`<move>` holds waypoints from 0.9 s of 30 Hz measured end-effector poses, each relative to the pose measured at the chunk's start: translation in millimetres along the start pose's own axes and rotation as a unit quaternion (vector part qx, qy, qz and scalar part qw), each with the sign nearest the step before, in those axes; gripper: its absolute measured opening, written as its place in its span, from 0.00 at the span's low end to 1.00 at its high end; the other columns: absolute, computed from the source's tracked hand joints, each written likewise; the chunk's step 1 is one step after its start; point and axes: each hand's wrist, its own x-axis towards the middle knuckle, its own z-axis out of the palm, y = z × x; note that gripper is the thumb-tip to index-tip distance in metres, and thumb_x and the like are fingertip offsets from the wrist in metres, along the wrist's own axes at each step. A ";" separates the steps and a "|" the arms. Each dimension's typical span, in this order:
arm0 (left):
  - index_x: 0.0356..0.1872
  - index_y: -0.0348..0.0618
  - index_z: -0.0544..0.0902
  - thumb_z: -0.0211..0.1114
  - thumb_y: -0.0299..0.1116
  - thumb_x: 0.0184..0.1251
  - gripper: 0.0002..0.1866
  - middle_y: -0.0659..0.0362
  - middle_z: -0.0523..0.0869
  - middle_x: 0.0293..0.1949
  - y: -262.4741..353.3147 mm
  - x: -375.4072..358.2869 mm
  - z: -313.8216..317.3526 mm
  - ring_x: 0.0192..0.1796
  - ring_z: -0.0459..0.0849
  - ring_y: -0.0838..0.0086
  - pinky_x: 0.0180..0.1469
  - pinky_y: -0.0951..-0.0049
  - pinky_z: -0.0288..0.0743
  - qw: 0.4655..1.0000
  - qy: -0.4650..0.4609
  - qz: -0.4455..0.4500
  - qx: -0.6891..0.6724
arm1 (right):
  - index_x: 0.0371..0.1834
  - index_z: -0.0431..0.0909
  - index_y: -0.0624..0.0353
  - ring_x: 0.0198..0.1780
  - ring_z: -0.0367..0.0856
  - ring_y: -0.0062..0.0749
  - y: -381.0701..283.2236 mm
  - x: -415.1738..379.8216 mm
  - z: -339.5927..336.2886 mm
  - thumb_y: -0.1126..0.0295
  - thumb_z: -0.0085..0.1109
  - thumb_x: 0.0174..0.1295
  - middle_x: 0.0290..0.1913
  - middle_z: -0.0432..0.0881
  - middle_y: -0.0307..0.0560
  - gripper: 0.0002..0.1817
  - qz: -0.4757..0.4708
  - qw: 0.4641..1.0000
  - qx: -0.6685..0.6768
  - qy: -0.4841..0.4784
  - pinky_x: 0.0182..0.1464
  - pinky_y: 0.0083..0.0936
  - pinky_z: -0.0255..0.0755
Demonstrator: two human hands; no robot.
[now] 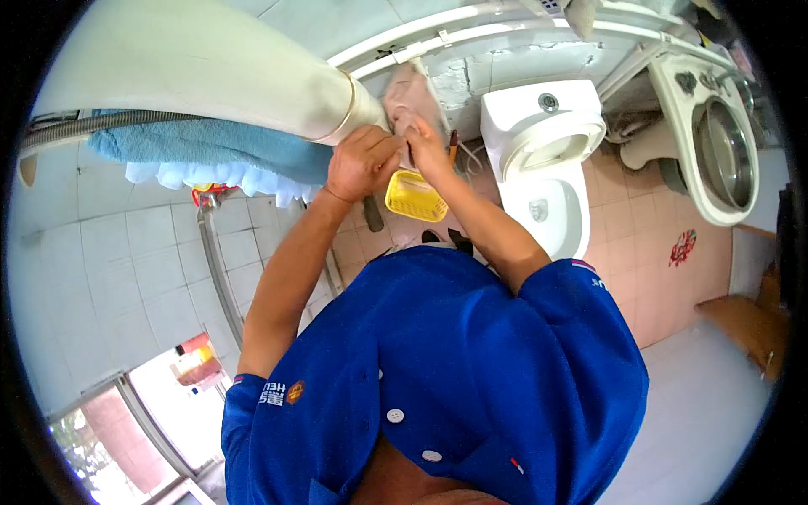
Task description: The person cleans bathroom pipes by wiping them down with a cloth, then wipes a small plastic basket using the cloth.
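My left hand [364, 162] is closed, its fingers curled beside the lower end of a thick pale pipe-like column [324, 105]. What lies inside that fist is hidden. Close to its right, my right hand [427, 151] is closed too, with thumb and fingertips pinched at the lower edge of a pink cloth [414, 94]. The cloth lies against the wall beside the column. Just below both hands is a yellow perforated plastic basket [417, 198]. A dark handle-like thing [373, 215] shows under my left wrist.
A white toilet [551, 181] with its lid raised stands to the right, and a washbasin [715, 147] beyond it. White pipes [471, 32] run along the wall. On the left hang a blue towel [210, 143] and a metal rail [217, 269].
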 end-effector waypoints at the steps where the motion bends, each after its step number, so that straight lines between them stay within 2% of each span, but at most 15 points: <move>1: 0.35 0.42 0.83 0.68 0.22 0.50 0.10 0.56 0.82 0.30 1.0 0.6 0.0 0.34 0.81 0.60 0.39 0.63 0.77 1.000 0.002 -0.008 0.004 | 0.60 0.74 0.65 0.47 0.79 0.27 3.1 10.9 -3.0 0.67 0.51 0.68 0.50 0.82 0.44 0.20 -0.029 0.996 -0.076 -0.047 0.49 0.21 0.71; 2: 0.34 0.42 0.83 0.69 0.23 0.50 0.09 0.56 0.82 0.30 1.3 0.9 0.3 0.34 0.81 0.60 0.38 0.63 0.77 1.000 -0.001 -0.012 0.005 | 0.60 0.73 0.66 0.47 0.81 0.32 16.8 20.6 -16.2 0.68 0.50 0.69 0.53 0.82 0.49 0.20 -0.016 0.967 -0.253 -0.037 0.49 0.24 0.73; 3: 0.33 0.42 0.83 0.69 0.23 0.50 0.08 0.56 0.82 0.30 1.8 2.0 1.0 0.33 0.81 0.60 0.38 0.63 0.77 1.000 -0.001 -0.015 0.005 | 0.60 0.73 0.66 0.47 0.81 0.32 47.3 32.8 -33.0 0.68 0.50 0.69 0.53 0.82 0.49 0.20 -0.014 0.966 -0.256 -0.046 0.49 0.24 0.73; 5: 0.33 0.42 0.83 0.69 0.23 0.50 0.08 0.55 0.82 0.29 6.5 2.5 2.1 0.33 0.81 0.60 0.38 0.63 0.76 0.999 0.009 -0.034 0.003 | 0.62 0.72 0.62 0.49 0.82 0.38 102.0 48.1 -63.0 0.70 0.47 0.69 0.55 0.81 0.50 0.19 0.205 0.978 -0.039 0.020 0.51 0.31 0.76; 6: 0.32 0.41 0.83 0.69 0.23 0.50 0.07 0.55 0.82 0.29 8.0 3.1 2.8 0.33 0.81 0.60 0.38 0.64 0.76 0.999 0.015 -0.046 -0.002 | 0.62 0.72 0.62 0.49 0.82 0.38 83.6 37.8 -60.1 0.70 0.47 0.69 0.55 0.81 0.50 0.19 0.208 0.977 -0.045 0.013 0.51 0.31 0.76; 8: 0.32 0.42 0.84 0.70 0.23 0.50 0.07 0.55 0.82 0.29 23.2 -4.5 5.7 0.34 0.81 0.60 0.39 0.64 0.77 0.995 0.036 -0.087 -0.009 | 0.64 0.70 0.59 0.51 0.82 0.38 19.5 -3.5 -43.4 0.71 0.43 0.71 0.55 0.80 0.49 0.20 0.273 0.949 0.156 0.023 0.54 0.36 0.77; 11: 0.32 0.41 0.84 0.70 0.25 0.53 0.05 0.54 0.83 0.30 62.7 -43.1 35.6 0.37 0.84 0.63 0.42 0.66 0.78 0.987 0.059 -0.148 -0.034 | 0.65 0.67 0.59 0.53 0.81 0.38 -2.9 -31.9 -43.0 0.70 0.40 0.72 0.57 0.78 0.48 0.20 0.294 0.937 0.188 0.007 0.56 0.38 0.75; 13: 0.38 0.43 0.82 0.68 0.35 0.64 0.08 0.57 0.84 0.34 76.9 -76.5 74.2 0.38 0.85 0.69 0.45 0.66 0.78 0.891 0.036 -0.371 -0.260 | 0.63 0.69 0.59 0.54 0.79 0.39 -29.5 -56.2 -27.5 0.69 0.40 0.73 0.56 0.78 0.49 0.18 0.298 0.935 0.192 0.016 0.58 0.37 0.74; 14: 0.38 0.43 0.82 0.68 0.35 0.64 0.08 0.57 0.84 0.34 74.9 -91.6 88.3 0.38 0.85 0.69 0.45 0.66 0.78 0.890 0.042 -0.371 -0.259 | 0.60 0.70 0.59 0.56 0.78 0.39 -36.6 -64.3 -20.9 0.68 0.41 0.74 0.55 0.78 0.49 0.16 0.294 0.934 0.200 0.027 0.60 0.37 0.72; 16: 0.52 0.46 0.76 0.62 0.44 0.72 0.16 0.59 0.84 0.45 69.4 -111.3 107.3 0.46 0.84 0.69 0.51 0.64 0.79 0.557 0.081 -0.594 -0.575 | 0.60 0.71 0.59 0.56 0.77 0.38 -10.6 -72.0 -27.1 0.67 0.42 0.74 0.55 0.78 0.47 0.16 0.287 0.940 0.183 0.010 0.60 0.37 0.72; 17: 0.52 0.46 0.76 0.62 0.44 0.72 0.16 0.59 0.84 0.45 68.5 -110.2 106.6 0.46 0.84 0.69 0.51 0.64 0.79 0.557 0.082 -0.590 -0.578 | 0.60 0.71 0.59 0.57 0.77 0.37 -6.6 -77.8 -25.8 0.67 0.43 0.73 0.55 0.78 0.46 0.16 0.282 0.945 0.169 -0.002 0.60 0.37 0.72; 19: 0.51 0.44 0.79 0.60 0.43 0.73 0.15 0.60 0.82 0.49 64.6 -104.9 103.3 0.47 0.84 0.71 0.49 0.72 0.78 0.473 0.178 -0.653 -0.564 | 0.60 0.72 0.59 0.56 0.76 0.34 -6.3 -87.6 -25.2 0.66 0.46 0.72 0.54 0.79 0.42 0.16 0.269 0.959 0.088 0.008 0.59 0.33 0.70; 21: 0.52 0.43 0.79 0.57 0.43 0.75 0.15 0.58 0.83 0.49 70.4 -96.8 90.9 0.49 0.84 0.71 0.48 0.73 0.79 0.476 0.216 -0.606 -0.599 | 0.61 0.72 0.59 0.57 0.74 0.28 -8.1 -93.1 -20.2 0.66 0.47 0.72 0.56 0.78 0.39 0.18 0.293 0.953 0.074 -0.033 0.59 0.29 0.68; 23: 0.58 0.46 0.74 0.55 0.39 0.77 0.15 0.59 0.81 0.54 54.8 -112.1 97.3 0.57 0.80 0.71 0.56 0.64 0.77 0.559 0.197 -0.473 -0.652 | 0.61 0.72 0.58 0.57 0.73 0.26 -5.0 -100.2 -12.0 0.66 0.48 0.72 0.57 0.77 0.39 0.18 0.304 0.950 0.057 -0.035 0.59 0.29 0.67; 27: 0.58 0.45 0.77 0.55 0.35 0.75 0.15 0.60 0.82 0.54 41.3 -142.5 111.8 0.56 0.80 0.72 0.57 0.67 0.77 0.431 0.250 -0.538 -0.680 | 0.62 0.74 0.54 0.56 0.73 0.23 18.5 -115.3 -11.1 0.62 0.53 0.68 0.59 0.78 0.35 0.20 0.249 0.968 -0.022 -0.034 0.55 0.25 0.67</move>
